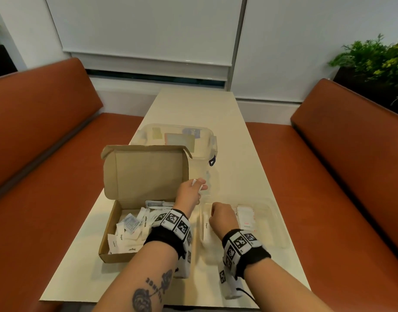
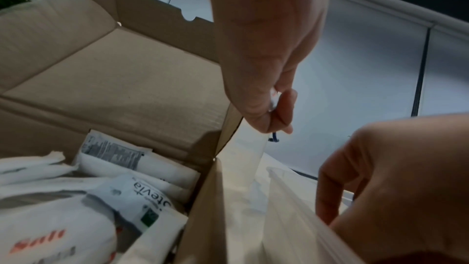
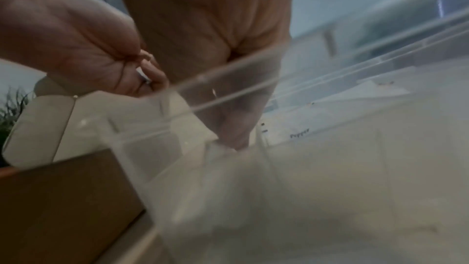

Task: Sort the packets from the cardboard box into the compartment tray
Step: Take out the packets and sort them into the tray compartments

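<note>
Fingers of your right hand, lower centre, curl down into the compartment tray; whether they grip anything, you cannot tell. Above it, your left hand pinches packets beside the cardboard box; a loose pinch risks dropping them onto the bench.

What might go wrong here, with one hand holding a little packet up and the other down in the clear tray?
1. The left hand only pinches the small white packet by an edge above the table, so it might slip and land outside the compartment tray.
2. The right hand fills the tray's left part, so the two hands may collide.
3. The packets look alike; the held one's label is hidden, so it may be missorted.
</note>
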`<control>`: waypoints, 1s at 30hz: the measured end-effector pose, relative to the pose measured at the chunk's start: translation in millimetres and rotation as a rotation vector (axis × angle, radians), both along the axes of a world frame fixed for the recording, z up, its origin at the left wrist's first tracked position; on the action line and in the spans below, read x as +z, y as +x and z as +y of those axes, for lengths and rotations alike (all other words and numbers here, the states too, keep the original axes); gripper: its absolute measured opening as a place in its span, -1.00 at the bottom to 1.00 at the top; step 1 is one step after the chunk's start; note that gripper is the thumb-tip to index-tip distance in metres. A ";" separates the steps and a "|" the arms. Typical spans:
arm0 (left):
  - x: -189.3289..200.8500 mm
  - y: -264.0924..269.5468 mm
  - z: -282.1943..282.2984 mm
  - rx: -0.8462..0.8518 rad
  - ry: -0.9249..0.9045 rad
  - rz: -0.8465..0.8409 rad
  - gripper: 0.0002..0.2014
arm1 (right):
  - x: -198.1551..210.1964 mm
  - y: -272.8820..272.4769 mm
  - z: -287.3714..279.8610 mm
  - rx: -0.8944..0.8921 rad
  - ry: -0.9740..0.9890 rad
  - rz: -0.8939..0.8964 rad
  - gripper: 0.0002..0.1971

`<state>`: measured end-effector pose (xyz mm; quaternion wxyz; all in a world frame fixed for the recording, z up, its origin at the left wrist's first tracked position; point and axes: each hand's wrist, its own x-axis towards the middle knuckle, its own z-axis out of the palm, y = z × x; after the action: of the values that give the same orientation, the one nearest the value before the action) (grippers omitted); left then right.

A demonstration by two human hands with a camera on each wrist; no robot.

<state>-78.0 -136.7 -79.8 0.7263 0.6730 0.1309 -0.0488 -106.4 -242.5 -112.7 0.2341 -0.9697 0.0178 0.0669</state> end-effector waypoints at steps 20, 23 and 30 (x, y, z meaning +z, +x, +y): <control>-2.7 3.2 -2.3 -0.026 0.008 0.009 -0.83 | 9.6 14.4 -20.6 0.281 -0.395 0.101 -0.49; 0.0 4.6 -3.7 -0.033 -0.090 0.064 -0.79 | 8.1 14.5 -21.3 0.293 -0.392 0.112 -0.45; 1.3 -0.6 -4.5 -0.056 -0.395 0.094 -0.68 | 12.3 17.1 -28.2 0.114 -0.025 -0.058 -0.70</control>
<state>-78.6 -141.2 -78.5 0.8358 0.5177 0.1335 -0.1251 -89.3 -270.7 -100.4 0.2181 -0.9736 -0.0436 0.0517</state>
